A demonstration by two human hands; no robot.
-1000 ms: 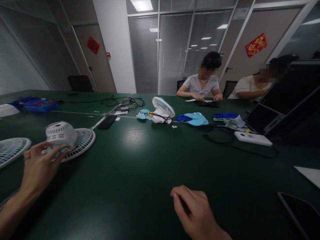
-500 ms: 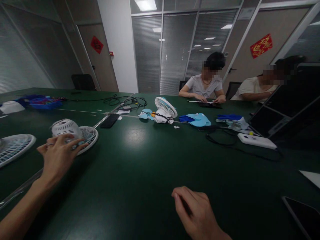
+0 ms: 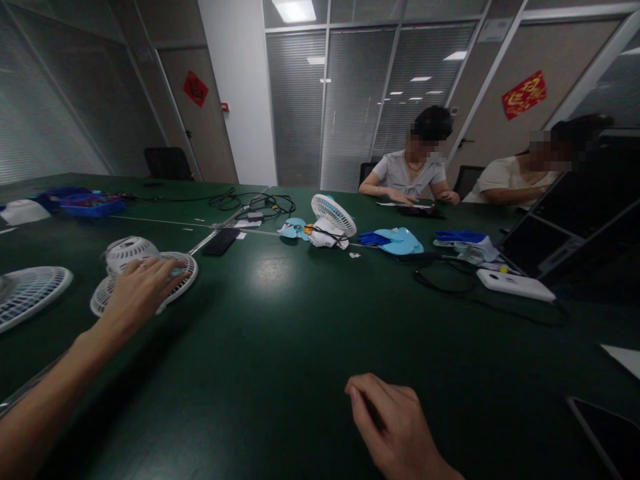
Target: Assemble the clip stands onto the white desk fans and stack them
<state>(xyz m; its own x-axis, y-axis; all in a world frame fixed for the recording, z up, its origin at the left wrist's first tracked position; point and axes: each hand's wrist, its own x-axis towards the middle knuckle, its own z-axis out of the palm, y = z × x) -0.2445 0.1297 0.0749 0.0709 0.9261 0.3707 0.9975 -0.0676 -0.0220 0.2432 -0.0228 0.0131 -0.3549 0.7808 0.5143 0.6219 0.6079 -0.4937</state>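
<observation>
Over a white fan guard point(image 3: 107, 298) on the left of the table, my left hand point(image 3: 143, 283) reaches with its thumb and a finger close together. Between those fingertips shows a small light blue piece point(image 3: 177, 272), too small to name. Just behind the hand stands a white, slotted fan base point(image 3: 131, 252). My right hand point(image 3: 393, 420) rests on the near part of the table, fingers curled in, and nothing shows in it. Farther left lies another round fan guard point(image 3: 37, 293), partly cut off by the picture's edge.
Mid-table, a white fan point(image 3: 333, 220) lies tilted beside light blue blades point(image 3: 400, 240). Black cables point(image 3: 235, 200), a phone point(image 3: 221, 241), a blue tray point(image 3: 93, 205), gloves point(image 3: 465, 243) and a white box point(image 3: 515, 285) lie around. Two people point(image 3: 413, 167) sit across the table.
My left hand has moved right and slightly away from me across the fan guard, the light blue piece moving with its fingertips. My right hand has stayed in place.
</observation>
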